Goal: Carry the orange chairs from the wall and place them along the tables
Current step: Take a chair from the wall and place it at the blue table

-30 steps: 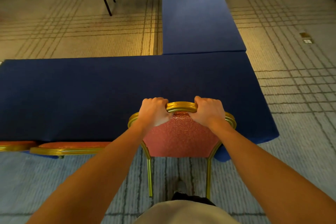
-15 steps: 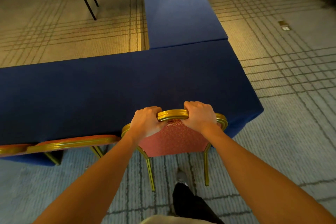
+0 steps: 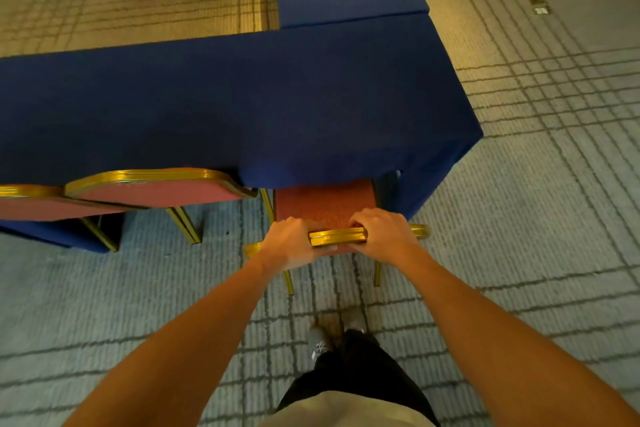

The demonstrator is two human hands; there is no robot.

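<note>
L hand [image 3: 291, 246] and R hand [image 3: 381, 236] grip orange chair [image 3: 325, 206] top rail, same as before. Seat front now sits under blue table [image 3: 242, 107] edge.

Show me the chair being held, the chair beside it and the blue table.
held chair [image 3: 325, 206], head view, on its orange seat cushion.
neighbouring chair [image 3: 156, 190], head view, on its orange backrest padding.
blue-clothed table [image 3: 242, 107], head view, on the bare cloth top.
</note>
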